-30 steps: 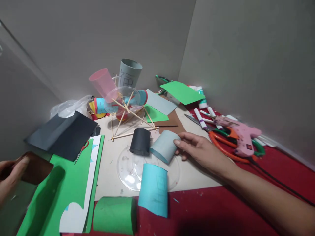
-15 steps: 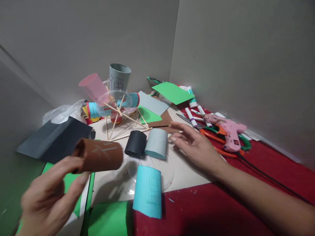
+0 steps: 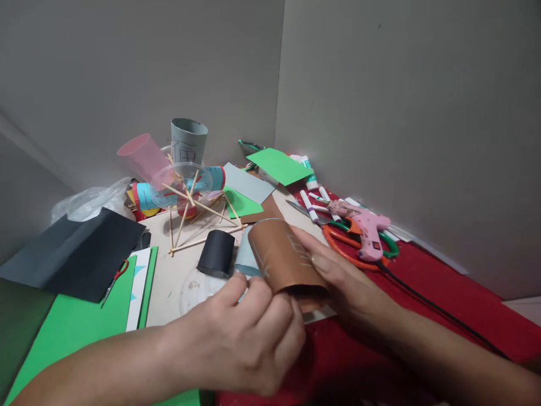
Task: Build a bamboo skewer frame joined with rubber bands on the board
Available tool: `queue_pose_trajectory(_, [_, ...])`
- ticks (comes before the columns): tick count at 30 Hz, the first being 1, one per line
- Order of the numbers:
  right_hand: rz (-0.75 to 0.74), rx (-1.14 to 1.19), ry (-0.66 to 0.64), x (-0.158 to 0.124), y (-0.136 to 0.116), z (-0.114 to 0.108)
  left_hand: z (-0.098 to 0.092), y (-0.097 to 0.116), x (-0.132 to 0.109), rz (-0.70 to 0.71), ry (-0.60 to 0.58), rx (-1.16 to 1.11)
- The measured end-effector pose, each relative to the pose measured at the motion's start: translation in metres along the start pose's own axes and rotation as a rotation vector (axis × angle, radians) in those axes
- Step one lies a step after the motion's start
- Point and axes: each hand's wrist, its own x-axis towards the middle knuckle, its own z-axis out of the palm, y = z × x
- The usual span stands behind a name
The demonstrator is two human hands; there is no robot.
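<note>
My right hand (image 3: 338, 270) is closed around the right side of a brown paper tube (image 3: 279, 254) with faint pencil marks, tilted so its open end faces me. Against the tube's lower left edge, my left hand (image 3: 249, 332) has its fingers curled together; what lies inside them is hidden. A sliver of light blue shows by its fingertips. Just behind the brown tube stands a pale blue-grey paper tube (image 3: 245, 254), partly covered. Left of that is a black paper tube (image 3: 216, 252). A clear plastic disc (image 3: 192, 293) lies under them.
A stick-framed wheel (image 3: 190, 194) carrying cups and blue tubes stands at the back left. Small red-handled scissors (image 3: 120, 270) rest on green sheets (image 3: 80, 321). A pink glue gun (image 3: 367, 225), its cord and markers (image 3: 308, 206) lie on the red cloth at right.
The brown tube has gone from my left hand to my right, moving rightward. My left hand has come to the middle, over where the bright blue tube stood. The view has shifted slightly.
</note>
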Motion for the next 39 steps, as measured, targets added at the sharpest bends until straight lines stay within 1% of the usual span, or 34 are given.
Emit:
queue_pose_trajectory(3, [0.04,0.089,0.017,-0.003,-0.005,0.001,0.001,0.007,0.008,0.033,-0.056,-0.018])
queue_pose_trajectory(6, [0.062,0.077,0.091,-0.001,-0.009,-0.001,-0.002,0.007,0.01,0.076,-0.068,-0.139])
queue_pose_trajectory(8, [0.077,0.061,0.135,0.002,-0.011,-0.007,-0.001,-0.001,0.01,0.084,-0.006,-0.272])
queue_pose_trajectory(9, [0.075,0.068,0.161,0.004,-0.012,-0.01,0.001,-0.008,0.009,0.054,0.041,-0.339])
queue_pose_trajectory(10, [0.065,0.084,0.192,0.006,-0.013,-0.015,0.005,-0.017,0.008,-0.003,0.089,-0.401])
queue_pose_trajectory(11, [0.056,0.106,0.218,0.008,-0.014,-0.019,0.011,-0.027,0.007,-0.1,0.13,-0.451])
queue_pose_trajectory(12, [0.041,0.13,0.239,0.01,-0.015,-0.024,0.018,-0.039,0.006,-0.209,0.142,-0.506])
queue_pose_trajectory(14, [0.002,0.137,0.247,0.011,-0.016,-0.035,0.038,-0.061,0.006,-0.43,0.11,-0.609])
queue_pose_trajectory(15, [-0.023,0.108,0.236,0.012,-0.017,-0.04,0.049,-0.071,0.007,-0.532,0.074,-0.68])
queue_pose_trajectory(16, [-0.045,0.057,0.219,0.012,-0.018,-0.045,0.058,-0.078,0.008,-0.612,-0.003,-0.763])
queue_pose_trajectory(17, [-0.061,-0.007,0.199,0.011,-0.019,-0.049,0.067,-0.084,0.009,-0.665,-0.073,-0.845])
queue_pose_trajectory(18, [-0.063,-0.076,0.169,0.011,-0.02,-0.053,0.073,-0.088,0.011,-0.69,-0.145,-0.925])
queue_pose_trajectory(20, [-0.035,-0.214,0.08,0.01,-0.022,-0.057,0.081,-0.093,0.016,-0.668,-0.271,-1.074])
queue_pose_trajectory(22, [-0.014,-0.347,-0.031,0.009,-0.024,-0.057,0.085,-0.096,0.019,-0.607,-0.366,-1.181])
queue_pose_trajectory(25, [-0.021,-0.527,-0.162,0.007,-0.024,-0.054,0.092,-0.101,0.018,-0.531,-0.451,-1.266])
queue_pose_trajectory(27, [-0.019,-0.623,-0.225,0.006,-0.022,-0.051,0.099,-0.105,0.015,-0.495,-0.471,-1.312])
queue_pose_trajectory(29, [-0.007,-0.7,-0.271,0.004,-0.019,-0.049,0.107,-0.108,0.011,-0.483,-0.467,-1.379])
queue_pose_trajectory(31, [0.014,-0.758,-0.301,0.002,-0.015,-0.05,0.115,-0.11,0.008,-0.507,-0.422,-1.458])
queue_pose_trajectory(35, [0.041,-0.803,-0.365,-0.005,-0.005,-0.056,0.125,-0.115,0.002,-0.605,-0.276,-1.55])
queue_pose_trajectory(37, [0.039,-0.823,-0.379,-0.006,-0.001,-0.059,0.128,-0.117,-0.001,-0.632,-0.237,-1.559])
queue_pose_trajectory(39, [0.029,-0.871,-0.366,-0.005,0.001,-0.059,0.13,-0.118,-0.004,-0.639,-0.217,-1.566])
